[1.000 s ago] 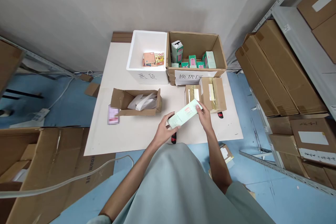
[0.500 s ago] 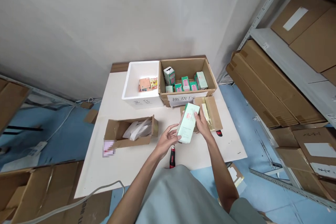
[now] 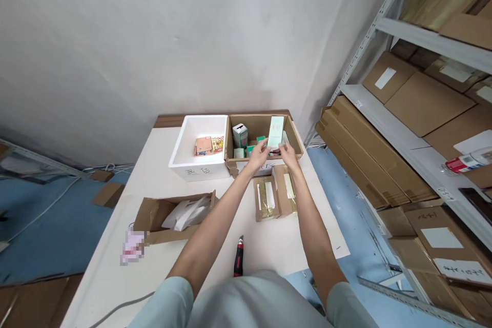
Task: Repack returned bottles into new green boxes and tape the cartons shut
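In the head view, both bare arms reached up from the bottom edge of the frame, extended and converging just right of centre. The left hand gripped the lower left corner of a pale green, oblong carton; the right hand gripped its lower right corner. The hands stood slightly apart, with the carton between them and its long side running nearly up the frame.

The carton was at upper right of centre, over an open brown cardboard box containing green and white cartons. Whether it touched those contents could not be determined.

A white foam box adjoined the cardboard box on the left. Below the right hand, two small brown taped cardboard parcels lay side by side. A red and black utility knife lay at lower centre on the white tabletop, between the forearms.
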A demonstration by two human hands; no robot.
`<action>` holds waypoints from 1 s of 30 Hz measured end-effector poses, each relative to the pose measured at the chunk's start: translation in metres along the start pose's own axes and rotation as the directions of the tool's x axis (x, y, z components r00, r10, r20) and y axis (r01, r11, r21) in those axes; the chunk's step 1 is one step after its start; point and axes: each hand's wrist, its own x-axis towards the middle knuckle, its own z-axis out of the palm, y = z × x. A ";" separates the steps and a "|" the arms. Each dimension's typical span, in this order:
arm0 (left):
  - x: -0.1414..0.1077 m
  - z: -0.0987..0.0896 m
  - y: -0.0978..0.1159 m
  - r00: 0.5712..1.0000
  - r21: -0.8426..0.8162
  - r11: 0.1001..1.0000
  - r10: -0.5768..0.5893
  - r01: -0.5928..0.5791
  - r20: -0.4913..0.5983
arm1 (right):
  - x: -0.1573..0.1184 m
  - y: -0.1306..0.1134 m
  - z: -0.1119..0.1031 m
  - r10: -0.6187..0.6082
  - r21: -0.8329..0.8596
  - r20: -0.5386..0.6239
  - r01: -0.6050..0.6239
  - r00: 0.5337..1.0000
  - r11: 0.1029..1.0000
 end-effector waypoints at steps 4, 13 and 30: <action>-0.069 -0.028 -0.022 1.000 0.122 0.992 0.005 -0.004 -0.007 | -0.034 0.034 0.005 0.056 -0.071 -0.045 -0.059 0.997 0.996; -0.270 -0.139 -0.042 0.882 0.160 0.960 -0.137 0.232 -0.451 | -0.211 0.130 0.086 0.256 -0.129 0.312 -0.226 0.915 0.965; -0.347 -0.392 -0.021 0.627 -0.319 0.812 -0.581 0.489 -0.519 | -0.288 0.107 0.241 0.623 0.133 0.265 -0.668 0.736 0.732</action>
